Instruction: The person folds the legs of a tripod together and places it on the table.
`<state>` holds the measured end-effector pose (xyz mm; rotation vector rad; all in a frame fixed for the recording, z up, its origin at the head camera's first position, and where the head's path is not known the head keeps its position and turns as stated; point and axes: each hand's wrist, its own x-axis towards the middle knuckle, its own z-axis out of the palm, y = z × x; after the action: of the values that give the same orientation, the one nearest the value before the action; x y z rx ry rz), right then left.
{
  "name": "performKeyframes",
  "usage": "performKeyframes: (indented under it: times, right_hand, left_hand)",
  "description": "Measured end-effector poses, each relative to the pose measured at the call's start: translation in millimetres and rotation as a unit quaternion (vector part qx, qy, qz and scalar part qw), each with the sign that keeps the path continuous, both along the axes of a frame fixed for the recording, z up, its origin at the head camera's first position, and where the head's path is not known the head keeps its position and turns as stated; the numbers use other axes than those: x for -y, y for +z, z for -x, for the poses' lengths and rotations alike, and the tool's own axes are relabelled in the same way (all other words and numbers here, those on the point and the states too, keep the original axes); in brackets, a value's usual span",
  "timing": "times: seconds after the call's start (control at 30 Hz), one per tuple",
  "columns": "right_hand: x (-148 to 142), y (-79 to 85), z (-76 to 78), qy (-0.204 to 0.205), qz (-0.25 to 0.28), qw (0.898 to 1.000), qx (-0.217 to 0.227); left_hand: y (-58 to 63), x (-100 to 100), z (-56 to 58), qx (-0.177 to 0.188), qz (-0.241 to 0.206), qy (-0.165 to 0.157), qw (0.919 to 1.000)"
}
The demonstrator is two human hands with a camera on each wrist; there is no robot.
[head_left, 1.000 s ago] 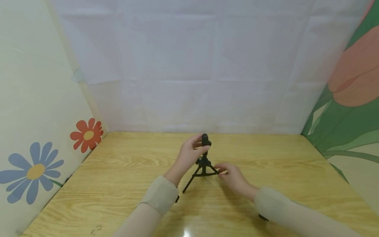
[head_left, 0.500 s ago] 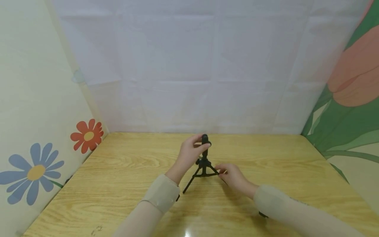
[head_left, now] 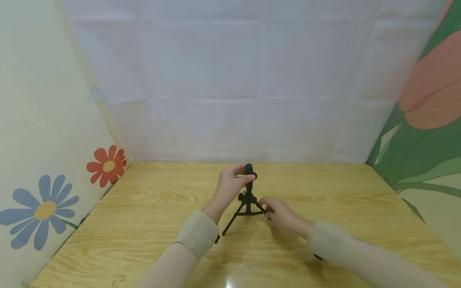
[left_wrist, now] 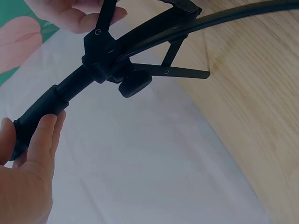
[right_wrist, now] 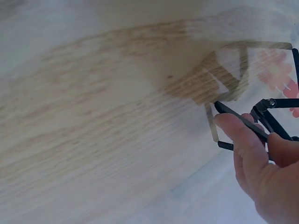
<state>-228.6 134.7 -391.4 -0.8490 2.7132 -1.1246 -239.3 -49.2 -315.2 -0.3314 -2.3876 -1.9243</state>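
Head view shows a black tripod (head_left: 248, 198) roughly upright over the table, its legs splayed out from a central hub; whether every foot bears weight I cannot tell. At the tripod's upper end, the left hand (head_left: 229, 183) grips the handle (left_wrist: 39, 112) between thumb and fingers. Low on the tripod's right side, the right hand (head_left: 283, 216) pinches one leg (right_wrist: 241, 122) between thumb and fingers, with another leg just beside it. A knob (left_wrist: 135, 84) sticks out beside the hub, touched by neither hand. To work the leg well, the left hand would do best to keep the handle steady and plumb, so that any pull below does not tip the whole stand. The right hand's pinch is near the leg's outer end, which should give good leverage; a slow, even push along the hinge's own path would likely spare the braces from twisting. Fingertips should keep out of the joints where the braces fold, since a pinch seems possible there. Around the tripod spreads the wood-grain table (head_left: 162, 230), leaving bare wood on both sides of it. Behind the tripod hangs a creased white sheet (head_left: 201, 80), and far off to its left is a red flower (head_left: 109, 166) on the wall.
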Motion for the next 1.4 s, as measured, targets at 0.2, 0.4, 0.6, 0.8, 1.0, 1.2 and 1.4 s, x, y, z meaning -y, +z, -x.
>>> performKeyframes:
  times: [0.2, 0.4, 0.6, 0.8, 1.0, 1.2, 1.4]
  right_hand:
    - [3.0, 0.1, -2.3, -0.014, 0.001, 1.000, 0.003]
    - [5.9, -0.3, -3.1, -0.029, 0.012, 0.999, 0.011]
    - [7.8, -3.4, -2.5, -0.035, 0.024, 0.999, 0.010]
    - [10.1, -3.8, -2.6, -0.045, 0.027, 0.999, 0.000]
    - [11.8, -2.4, -4.6, -0.042, 0.045, 0.998, -0.032]
    - [13.3, -1.9, -6.0, -0.046, 0.062, 0.997, -0.030]
    - [15.7, -2.0, -5.9, -0.051, 0.091, 0.995, -0.008]
  left_hand:
    - [-0.5, 0.9, 0.7, 0.002, -0.006, -0.004, 1.0000]
    - [2.6, 2.1, 1.3, 0.021, -0.015, -0.006, 0.9996]
    - [1.5, 4.1, 3.8, 0.037, -0.027, -0.010, 0.9989]
    - [-0.3, 5.5, 6.1, 0.047, -0.051, -0.023, 0.9973]
    - [-1.2, 5.1, 7.4, 0.031, -0.037, -0.033, 0.9983]
    - [-1.1, 6.3, 6.6, 0.021, -0.029, -0.038, 0.9986]
    - [-1.1, 9.0, 6.3, 0.027, -0.027, -0.045, 0.9983]
